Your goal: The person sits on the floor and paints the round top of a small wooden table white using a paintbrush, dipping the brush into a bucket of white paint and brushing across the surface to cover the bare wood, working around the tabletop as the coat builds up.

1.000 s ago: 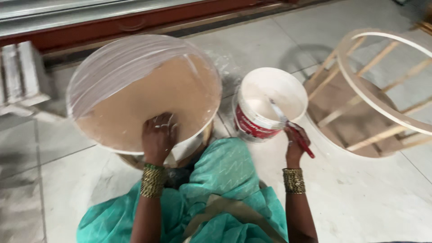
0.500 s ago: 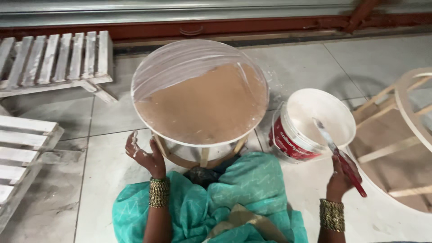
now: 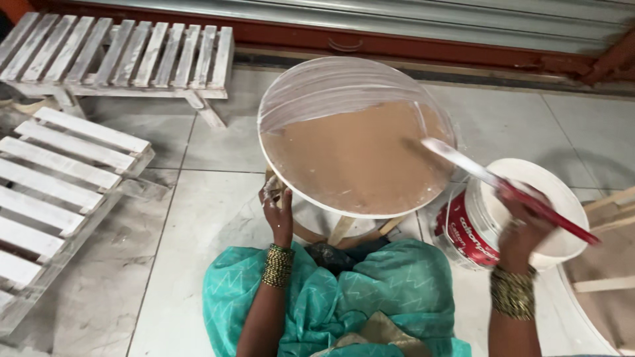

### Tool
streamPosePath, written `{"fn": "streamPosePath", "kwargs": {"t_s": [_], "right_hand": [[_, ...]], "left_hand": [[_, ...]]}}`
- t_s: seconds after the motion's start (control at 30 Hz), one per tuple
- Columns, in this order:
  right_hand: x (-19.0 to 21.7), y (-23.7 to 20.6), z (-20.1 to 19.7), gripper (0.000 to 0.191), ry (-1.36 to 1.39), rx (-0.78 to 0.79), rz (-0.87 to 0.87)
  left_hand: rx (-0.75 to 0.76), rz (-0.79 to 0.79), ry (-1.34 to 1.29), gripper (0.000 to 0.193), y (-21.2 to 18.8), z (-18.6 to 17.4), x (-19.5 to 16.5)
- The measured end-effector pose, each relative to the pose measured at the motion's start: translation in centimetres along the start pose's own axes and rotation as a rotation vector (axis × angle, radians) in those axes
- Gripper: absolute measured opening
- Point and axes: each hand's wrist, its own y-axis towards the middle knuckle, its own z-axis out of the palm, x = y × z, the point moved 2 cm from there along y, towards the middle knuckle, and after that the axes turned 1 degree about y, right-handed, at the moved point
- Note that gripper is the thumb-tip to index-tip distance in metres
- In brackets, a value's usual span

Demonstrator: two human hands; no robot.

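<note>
A round wooden tabletop (image 3: 357,158) stands in front of me, its far part coated white and the rest bare brown. My left hand (image 3: 278,210) grips its near left rim. My right hand (image 3: 522,228) holds a red-handled paintbrush (image 3: 503,188); the white bristle end reaches over the right side of the tabletop. A white paint bucket (image 3: 522,218) with a red label sits on the floor just right of the table, under my right hand. My knees under teal cloth (image 3: 344,297) are tucked against the table's base.
Two white slatted wooden benches lie at the left: one along the back wall (image 3: 126,56), one tilted at the left edge (image 3: 59,192). A bare wooden frame (image 3: 608,264) sits at the right edge. A red sill and metal shutter (image 3: 397,26) run along the back of the tiled floor.
My right hand lifted the brush out of the bucket and swung it over the tabletop. My left hand closed on the table's rim. The view shifted left.
</note>
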Motion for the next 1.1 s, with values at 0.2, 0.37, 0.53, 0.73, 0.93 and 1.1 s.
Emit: {"fn": "streamPosePath", "kwargs": {"t_s": [0.2, 0.37, 0.53, 0.73, 0.93, 1.1], "right_hand": [[0.7, 3.4, 17.9, 0.025, 0.065, 0.304, 0.264], [1.5, 4.3, 29.6, 0.028, 0.221, 0.464, 0.235], [2.0, 3.6, 34.8, 0.029, 0.295, 0.495, 0.242], [3.9, 2.0, 34.7, 0.026, 0.218, 0.54, 0.167], [7.7, 0.9, 30.3, 0.024, 0.018, 0.636, -0.074], [11.1, 0.6, 24.2, 0.025, -0.087, 0.714, -0.058]], "left_hand": [[-0.017, 0.008, 0.02, 0.048, 1.0, -0.5, -1.3], [-0.037, -0.034, 0.022, 0.045, 1.7, -0.6, -1.0], [-0.051, -0.001, -0.002, 0.037, 2.0, -0.6, -0.6], [-0.024, -0.114, 0.007, 0.044, 2.1, -0.7, 0.1], [0.006, -0.11, -0.144, 0.052, 2.1, -0.9, 0.7], [-0.011, -0.102, -0.046, 0.054, 2.1, -0.9, 1.1]]}}
